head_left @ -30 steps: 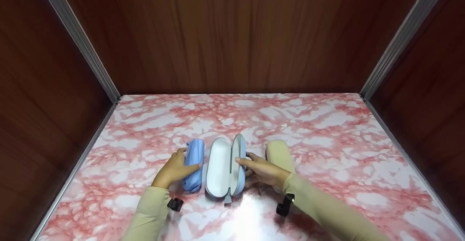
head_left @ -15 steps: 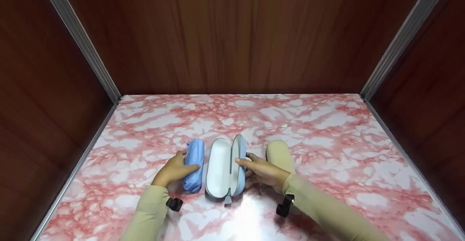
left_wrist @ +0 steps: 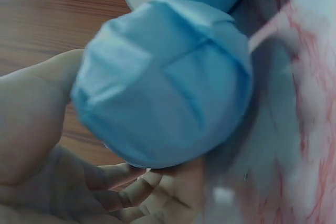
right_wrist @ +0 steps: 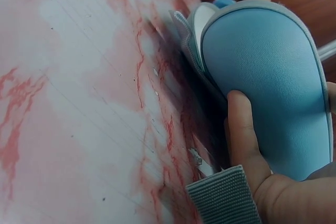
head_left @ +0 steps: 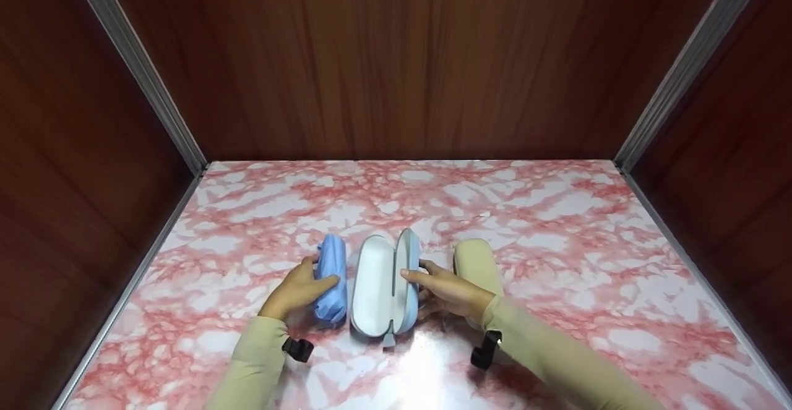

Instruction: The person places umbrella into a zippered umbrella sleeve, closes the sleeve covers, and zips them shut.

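Observation:
A light-blue glasses case (head_left: pixel 371 286) lies unfolded with its white inside facing up and its lid (head_left: pixel 412 274) standing on the right. My right hand (head_left: pixel 448 289) pinches that lid, thumb over the inner side and fingers behind the blue outside; the right wrist view shows the fingers against the blue shell (right_wrist: pixel 262 77). Left of the case is a blue roll (head_left: pixel 331 274) with a creased, folded end (left_wrist: pixel 163 82). My left hand (head_left: pixel 300 289) grips this roll from the left, thumb on top and fingers along its far left side. What the roll contains is hidden.
A beige oblong case (head_left: pixel 476 264) lies right of the glasses case, partly behind my right hand and forearm. A grey strap tab (head_left: pixel 388 339) sticks out from the glasses case's near end. Wooden panels (head_left: pixel 396 64) enclose the pink-and-white marbled table (head_left: pixel 396 193).
The blue roll has turned slightly in my left hand, its near end swinging to the right. My right hand and the glasses case stay in place.

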`<state>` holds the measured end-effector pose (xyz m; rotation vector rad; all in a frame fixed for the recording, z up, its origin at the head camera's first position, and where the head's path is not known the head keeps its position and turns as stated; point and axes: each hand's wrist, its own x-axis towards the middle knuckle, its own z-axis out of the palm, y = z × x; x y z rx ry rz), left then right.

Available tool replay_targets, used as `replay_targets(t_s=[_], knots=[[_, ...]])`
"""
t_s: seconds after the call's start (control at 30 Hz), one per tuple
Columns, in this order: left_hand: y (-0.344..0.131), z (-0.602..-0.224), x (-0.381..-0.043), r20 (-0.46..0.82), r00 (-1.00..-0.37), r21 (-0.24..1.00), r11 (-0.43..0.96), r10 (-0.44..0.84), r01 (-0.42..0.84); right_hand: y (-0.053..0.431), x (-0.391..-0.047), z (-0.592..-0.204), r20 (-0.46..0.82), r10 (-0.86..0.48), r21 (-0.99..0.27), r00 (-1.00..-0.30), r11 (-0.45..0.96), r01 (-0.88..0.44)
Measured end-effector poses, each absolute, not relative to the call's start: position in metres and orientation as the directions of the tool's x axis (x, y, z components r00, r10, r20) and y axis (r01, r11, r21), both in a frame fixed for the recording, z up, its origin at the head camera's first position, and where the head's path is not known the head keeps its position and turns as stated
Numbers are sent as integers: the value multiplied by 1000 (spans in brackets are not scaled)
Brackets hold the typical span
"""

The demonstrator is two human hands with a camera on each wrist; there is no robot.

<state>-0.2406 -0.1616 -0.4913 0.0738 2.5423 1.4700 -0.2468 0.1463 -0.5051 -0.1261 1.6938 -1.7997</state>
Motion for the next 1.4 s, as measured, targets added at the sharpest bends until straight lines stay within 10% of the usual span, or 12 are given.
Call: replay_targets(t_s=[1.4], knots=[[-91,-484,-226,151,-960,715,645,236,271,141,-245,-506,-349,-528,-921,-775,39,388]])
